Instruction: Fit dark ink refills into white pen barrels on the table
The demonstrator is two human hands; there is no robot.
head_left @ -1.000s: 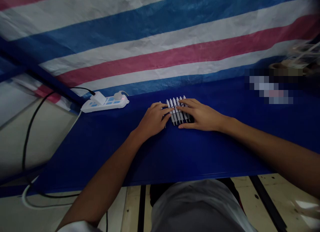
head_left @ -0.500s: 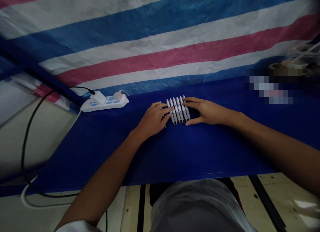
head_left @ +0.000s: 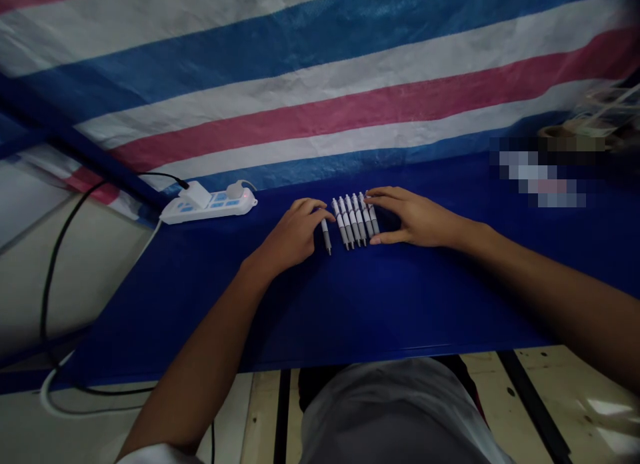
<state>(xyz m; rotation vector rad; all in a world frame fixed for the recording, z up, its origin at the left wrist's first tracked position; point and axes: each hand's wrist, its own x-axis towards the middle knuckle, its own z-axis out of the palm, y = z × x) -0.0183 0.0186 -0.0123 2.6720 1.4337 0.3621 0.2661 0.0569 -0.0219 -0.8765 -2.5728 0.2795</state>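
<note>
Several white-and-grey click pens point(head_left: 354, 221) lie side by side in a row on the blue table. A single pen point(head_left: 327, 239) lies just left of the row, with a small gap between. My left hand point(head_left: 296, 229) is closed at this pen's upper part, thumb across it; the fingertips partly hide it. At the row's right end, my right hand point(head_left: 413, 217) is curved with thumb and fingers spread apart. Its fingertips rest at the top and bottom of the rightmost pens, partly covering them.
A white power strip point(head_left: 210, 206) with plugs and cables stands at the table's back left. Behind the blue table point(head_left: 400, 304) hangs a striped sheet point(head_left: 300, 131). A blurred patch point(head_left: 540, 174) and round items sit at the back right.
My left hand has drawn back leftwards from the row and closed at the single pen, now more exposed. My right hand has shifted only slightly at the row's right end.
</note>
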